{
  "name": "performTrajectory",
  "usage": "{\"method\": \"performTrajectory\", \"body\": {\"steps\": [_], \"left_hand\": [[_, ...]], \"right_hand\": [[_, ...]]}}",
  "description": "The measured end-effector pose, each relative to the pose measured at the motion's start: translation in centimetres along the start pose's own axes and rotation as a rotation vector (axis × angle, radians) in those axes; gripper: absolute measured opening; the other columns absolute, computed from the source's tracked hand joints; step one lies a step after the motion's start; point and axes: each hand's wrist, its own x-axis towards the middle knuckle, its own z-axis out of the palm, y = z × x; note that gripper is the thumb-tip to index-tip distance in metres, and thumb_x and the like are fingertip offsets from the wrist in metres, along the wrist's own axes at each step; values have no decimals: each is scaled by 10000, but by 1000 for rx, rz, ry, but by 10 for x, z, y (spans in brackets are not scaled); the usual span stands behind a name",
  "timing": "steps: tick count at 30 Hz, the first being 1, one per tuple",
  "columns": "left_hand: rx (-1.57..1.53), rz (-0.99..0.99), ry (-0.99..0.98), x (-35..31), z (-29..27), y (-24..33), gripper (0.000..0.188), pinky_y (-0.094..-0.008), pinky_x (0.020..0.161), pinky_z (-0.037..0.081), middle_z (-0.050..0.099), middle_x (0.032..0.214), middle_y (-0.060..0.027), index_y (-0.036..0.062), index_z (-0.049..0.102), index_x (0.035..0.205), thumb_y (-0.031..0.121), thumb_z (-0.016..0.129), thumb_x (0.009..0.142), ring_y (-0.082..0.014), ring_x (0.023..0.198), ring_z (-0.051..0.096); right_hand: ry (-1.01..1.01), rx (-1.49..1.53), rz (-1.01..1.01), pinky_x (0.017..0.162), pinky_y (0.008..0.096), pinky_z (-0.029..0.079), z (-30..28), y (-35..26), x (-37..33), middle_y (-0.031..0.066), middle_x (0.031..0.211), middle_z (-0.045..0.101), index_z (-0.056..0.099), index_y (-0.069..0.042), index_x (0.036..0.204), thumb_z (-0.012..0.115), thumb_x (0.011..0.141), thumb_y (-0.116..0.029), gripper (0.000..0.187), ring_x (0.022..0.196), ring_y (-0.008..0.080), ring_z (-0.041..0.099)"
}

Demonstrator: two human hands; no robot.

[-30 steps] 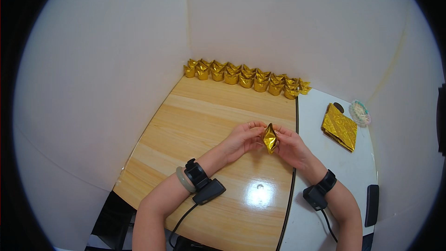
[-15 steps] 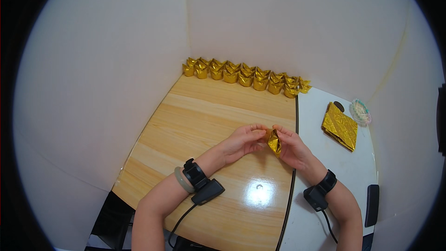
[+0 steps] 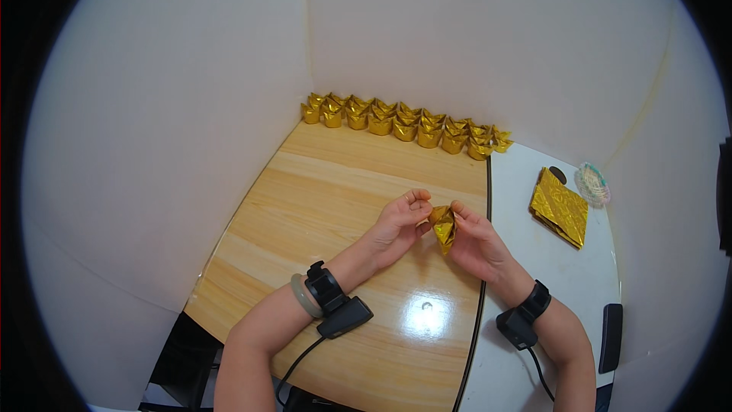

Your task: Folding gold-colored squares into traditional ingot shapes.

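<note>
Between my two hands, above the right part of the wood-grain board, is a folded gold foil paper ingot (image 3: 444,233), its pointed end hanging down. My left hand (image 3: 399,227) pinches its upper left edge between thumb and fingers. On the other side, my right hand (image 3: 480,246) grips it with thumb and fingertips along the right edge. The fingers hide part of the fold. Along the far edge stand several finished gold paper ingots (image 3: 405,128) in packed rows. Off to the right lies a stack of gold foil paper (image 3: 560,210).
The wood-grain board (image 3: 335,183) adjoins a white tabletop (image 3: 549,275) on the right, with a dark seam between. Beyond the foil stack sit a dark round piece (image 3: 558,175) and a small woven basket (image 3: 592,185). Pale walls enclose the table. Cabled black devices (image 3: 345,317) are strapped to my wrists.
My left hand has moved slightly left and up, its fingers now more raised. The paper ingot has shifted a little left and turned, showing more of its folded face. My right hand stays nearly in place.
</note>
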Motion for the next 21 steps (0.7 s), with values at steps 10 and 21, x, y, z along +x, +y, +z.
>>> {"method": "performTrajectory", "body": {"steps": [10,21], "left_hand": [[942,359,-51,-1,16,16,460,-269,880,427,563,971,-30,103,528,1158,-4,665,732,-154,945,552],[1523,340,-299,-3,11,23,256,-307,687,487,551,904,-60,82,558,943,99,690,724,-232,791,589]], "right_hand": [[193,-250,154,746,259,508,-4,-27,-3,54,1048,605,508,-44,1162,497,918,-144,264,890,125,604],[262,-1191,-185,730,233,453,-11,-23,-1,14,964,595,582,-45,1029,516,907,-176,191,857,117,559]]}}
